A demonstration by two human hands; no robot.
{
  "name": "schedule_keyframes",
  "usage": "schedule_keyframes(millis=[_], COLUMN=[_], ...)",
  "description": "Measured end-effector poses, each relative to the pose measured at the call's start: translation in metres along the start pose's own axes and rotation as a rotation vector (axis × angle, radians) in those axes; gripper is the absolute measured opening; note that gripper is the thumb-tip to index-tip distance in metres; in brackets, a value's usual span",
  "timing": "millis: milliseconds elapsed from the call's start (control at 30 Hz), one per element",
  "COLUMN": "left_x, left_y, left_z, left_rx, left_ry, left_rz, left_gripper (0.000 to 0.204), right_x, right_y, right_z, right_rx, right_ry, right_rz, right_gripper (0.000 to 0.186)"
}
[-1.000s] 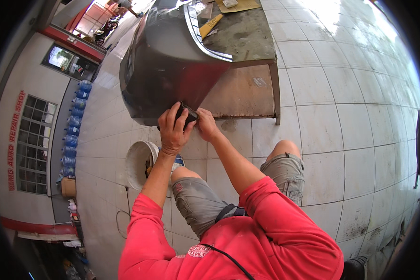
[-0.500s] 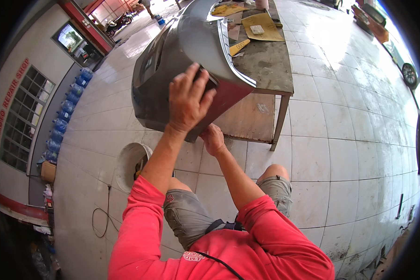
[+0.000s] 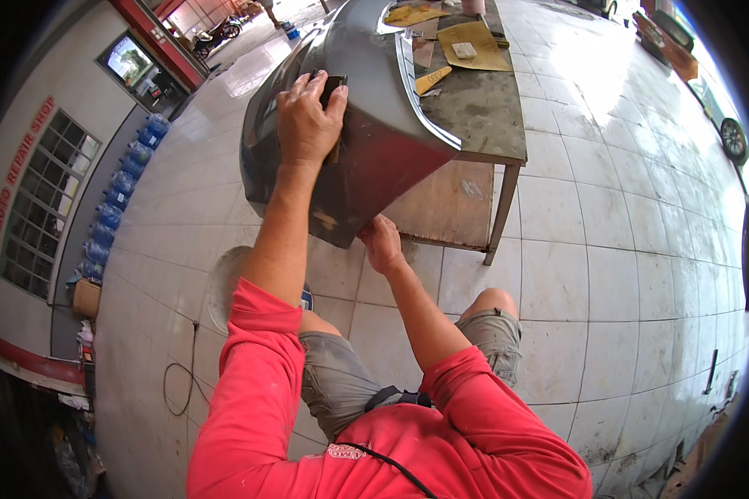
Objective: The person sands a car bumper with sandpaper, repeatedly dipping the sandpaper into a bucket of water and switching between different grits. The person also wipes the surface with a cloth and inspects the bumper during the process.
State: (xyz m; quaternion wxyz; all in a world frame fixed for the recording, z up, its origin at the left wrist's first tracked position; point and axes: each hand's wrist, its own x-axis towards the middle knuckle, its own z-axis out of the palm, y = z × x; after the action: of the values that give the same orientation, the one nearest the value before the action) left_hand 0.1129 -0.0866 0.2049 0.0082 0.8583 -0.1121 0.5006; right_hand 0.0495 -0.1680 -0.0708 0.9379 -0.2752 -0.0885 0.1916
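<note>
My left hand (image 3: 308,121) presses a dark block (image 3: 333,86) on the bumper (image 3: 374,141), fingers clamped; my right hand (image 3: 381,243) grips its lower edge.

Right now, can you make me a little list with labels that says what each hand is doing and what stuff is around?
Left hand: flat on top of the grey car bumper, pressing a small dark block under the fingers
Right hand: gripping the bumper's lower edge
Bumper: resting partly on a wooden table, one end hanging over the side
On the table: sheets of sandpaper and small scraps
Floor: pale tiles, shiny in the sun
Person: crouching, red long sleeves, grey shorts
Left side: row of blue water bottles by a wall
</note>
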Motion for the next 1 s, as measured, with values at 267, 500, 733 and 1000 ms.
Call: schedule_keyframes(millis=[267, 500, 733, 1000], left_x=[-0.018, -0.063, -0.02, -0.01], left_y=[0.03, 0.088, 0.028, -0.02], left_z=[-0.017, -0.027, -0.048, 0.006], left_rx=[-0.064, -0.066, -0.235, -0.092], left_ry=[-0.073, -0.144, 0.018, -0.039], left_rz=[0.133, 0.175, 0.101, 0.022], left_gripper=[0.046, 0.048, 0.053, 0.049], right_x=[-0.005, -0.002, 0.005, -0.083], right_y=[-0.006, -0.009, -0.042, -0.238], right_z=[-0.013, -0.011, -0.002, -0.095], right_rx=[-0.011, -0.011, -0.031, -0.918], right_ry=[0.004, 0.04, 0.158, 0.009], right_rz=[0.02, 0.019, 0.107, 0.38], right_gripper=[0.035, 0.027, 0.035, 0.046])
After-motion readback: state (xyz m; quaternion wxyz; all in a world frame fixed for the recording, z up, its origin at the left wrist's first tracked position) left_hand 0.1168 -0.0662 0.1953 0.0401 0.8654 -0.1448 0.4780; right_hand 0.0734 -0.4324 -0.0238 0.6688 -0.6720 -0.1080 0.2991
